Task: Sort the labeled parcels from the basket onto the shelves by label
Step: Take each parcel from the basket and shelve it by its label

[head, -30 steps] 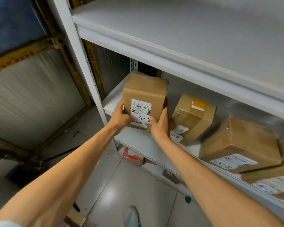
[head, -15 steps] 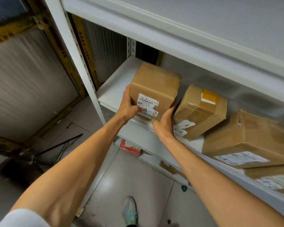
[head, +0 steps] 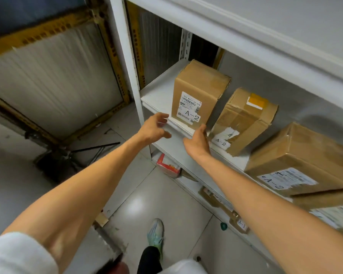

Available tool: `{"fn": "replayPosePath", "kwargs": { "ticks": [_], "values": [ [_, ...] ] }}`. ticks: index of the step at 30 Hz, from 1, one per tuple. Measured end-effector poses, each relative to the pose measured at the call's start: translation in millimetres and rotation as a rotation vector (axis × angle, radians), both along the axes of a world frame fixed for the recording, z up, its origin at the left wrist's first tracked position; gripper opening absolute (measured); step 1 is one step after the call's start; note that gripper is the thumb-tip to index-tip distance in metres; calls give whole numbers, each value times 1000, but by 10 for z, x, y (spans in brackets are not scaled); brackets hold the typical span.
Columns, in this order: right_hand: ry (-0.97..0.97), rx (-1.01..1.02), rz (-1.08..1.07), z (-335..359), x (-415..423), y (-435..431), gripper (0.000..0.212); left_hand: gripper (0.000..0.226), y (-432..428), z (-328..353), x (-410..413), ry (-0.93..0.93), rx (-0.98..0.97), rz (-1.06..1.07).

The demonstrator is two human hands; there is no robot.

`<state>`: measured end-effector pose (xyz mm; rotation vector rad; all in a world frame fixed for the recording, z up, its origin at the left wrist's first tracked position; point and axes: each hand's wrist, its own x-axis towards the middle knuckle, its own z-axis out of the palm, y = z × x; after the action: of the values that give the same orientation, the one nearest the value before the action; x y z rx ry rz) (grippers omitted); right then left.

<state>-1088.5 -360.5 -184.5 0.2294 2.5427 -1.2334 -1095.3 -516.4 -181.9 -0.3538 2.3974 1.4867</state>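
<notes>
Through the head camera I look down at a white metal shelf [head: 158, 95], with both bare arms stretched toward it. The brown cardboard parcel [head: 198, 86] stands upright near the shelf's left end, close to its front edge. Its white label faces me and reads "A-2" in large print.

The left hand [head: 154, 128] hangs in front of the shelf's front edge, just left of the parcel and apart from it. Its fingers are loosely curled and spread, holding nothing. The right hand [head: 198, 143] sits below the parcel's lower right corner with its fingers fairly straight and close together, also holding nothing. Its fingertips reach up to that corner, and I cannot tell whether they touch the cardboard.

Just right of the upright parcel a second box [head: 244, 119] lies tilted, with a torn label reading "A-2" and an orange sticker on top. Further right along the front edge lies a wider third box [head: 299, 159], also marked "A-2". Part of a fourth box [head: 337, 214] shows at the frame's right edge.

On a lower shelf I make out a red carton [head: 167, 167] and a flat parcel [head: 214, 198] labelled "A-1". Below, a pale shoe [head: 155, 232] rests on the glossy floor [head: 166, 198]
</notes>
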Motion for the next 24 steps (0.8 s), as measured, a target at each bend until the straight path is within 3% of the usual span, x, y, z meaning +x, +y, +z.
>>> {"fn": "replayPosePath", "kwargs": {
  "ticks": [4, 8, 13, 24],
  "values": [
    [69, 45, 273, 233, 338, 56, 71, 62, 73, 204, 542, 48, -193, 28],
    [147, 128, 561, 464, 755, 159, 57, 50, 212, 411, 1232, 69, -372, 81],
    [301, 204, 914, 770, 1357, 276, 54, 47, 447, 664, 2214, 38, -552, 207],
    [475, 216, 1477, 1172, 2838, 194, 44, 43, 849, 1052, 4356, -43, -618, 615]
  ]
}}
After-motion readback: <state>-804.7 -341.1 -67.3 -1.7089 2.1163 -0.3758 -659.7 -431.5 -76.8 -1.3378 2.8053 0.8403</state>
